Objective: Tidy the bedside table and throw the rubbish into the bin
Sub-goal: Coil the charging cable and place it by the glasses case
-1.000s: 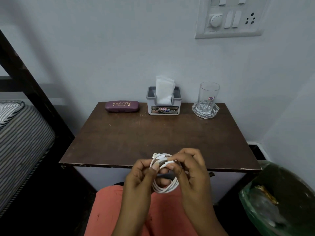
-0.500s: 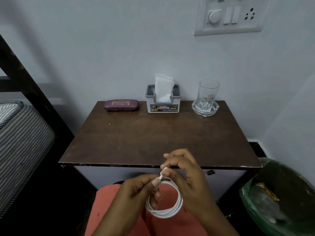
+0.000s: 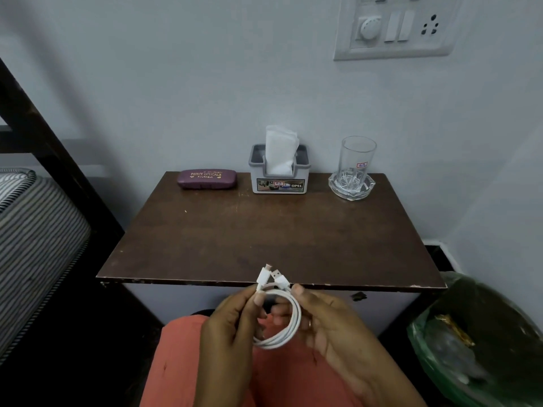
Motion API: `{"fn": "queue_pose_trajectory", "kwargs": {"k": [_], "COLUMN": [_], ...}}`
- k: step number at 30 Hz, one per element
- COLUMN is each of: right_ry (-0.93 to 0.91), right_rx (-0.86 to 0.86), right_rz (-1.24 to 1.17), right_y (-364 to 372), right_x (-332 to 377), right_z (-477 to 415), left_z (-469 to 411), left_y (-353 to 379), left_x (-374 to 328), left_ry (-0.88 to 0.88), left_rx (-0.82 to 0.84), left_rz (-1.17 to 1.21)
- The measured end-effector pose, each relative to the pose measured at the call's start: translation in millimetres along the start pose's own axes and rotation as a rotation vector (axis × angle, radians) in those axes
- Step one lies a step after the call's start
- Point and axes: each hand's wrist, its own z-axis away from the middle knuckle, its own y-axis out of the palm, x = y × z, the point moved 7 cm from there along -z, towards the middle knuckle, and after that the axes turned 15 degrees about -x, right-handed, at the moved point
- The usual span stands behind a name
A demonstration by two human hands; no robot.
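— Where is the coiled white charging cable (image 3: 279,317)?

— Between the two hands, just in front of the near edge of the dark brown wooden table (image 3: 264,230), above an orange-clad lap. The left hand (image 3: 232,324) pinches the coil at its top left between thumb and fingers; the right hand (image 3: 329,318) closes on its right side, thumb at the top and fingers curled behind the loop. Both hands hold the same cable.

— And the plugs?

— Both white plugs stick up side by side from the top of the coil, just over the table's front edge.

— What stands on the table?

— Along the back, by the wall: a purple spectacle case (image 3: 207,179) at left, a grey tissue holder with a white tissue (image 3: 279,168) in the middle, and a clear drinking glass (image 3: 358,160) standing in a glass dish (image 3: 351,188) at right. All are well apart from the hands.

— The bin?

— A green-lined bin (image 3: 482,342) sits low at right, beside the table, with wrappers inside.
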Motion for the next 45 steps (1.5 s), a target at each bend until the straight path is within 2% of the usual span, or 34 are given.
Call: {"fn": "queue_pose_trajectory", "kwargs": {"k": [3,9,12,15,19,22,26,30,33,40,45], "right_ry": [0.088,0.241,0.181,-0.025,-0.372,-0.532,-0.607,-0.639,-0.709,-0.747,-0.762], "right_rx": [0.002,-0.013,-0.056,-0.092,-0.243,-0.205,-0.223,-0.153,-0.186,-0.164,-0.299], "right_rz": [-0.228,-0.514,-0.588,-0.419,0.077,0.324,0.359,0.314,0.276,0.397,0.496], "right_y": [2,10,2,-3,-11,-2,-7,1,3,11,11], "right_x": [-3,-17,-16,-6,6,10,14,13,21,33,54], "right_z": [-1,-1,-6,-4,-8,-8,-10,-11,-10,-36,-95], "left_z": [2,4,1,-1,-2,-1,-3,-13,-14,-39,-94], "left_y": [0,-6,-9,-10,-4,5,14,15,19,30,56], "left_x": [3,1,7,7,9,5,-5,3,9,16,43], "left_ry": [0.020,0.063,-0.037,-0.072,0.011,0.028,-0.094,-0.285,-0.413,-0.415,-0.362], "left_rx": [-0.045,-0.067,-0.122,-0.131,-0.055,0.051,0.152,0.143,0.190,0.245,0.179], "left_rz": [0.012,0.010,0.038,0.012,-0.112,-0.151,-0.025,0.115,0.165,0.098,0.012]}}
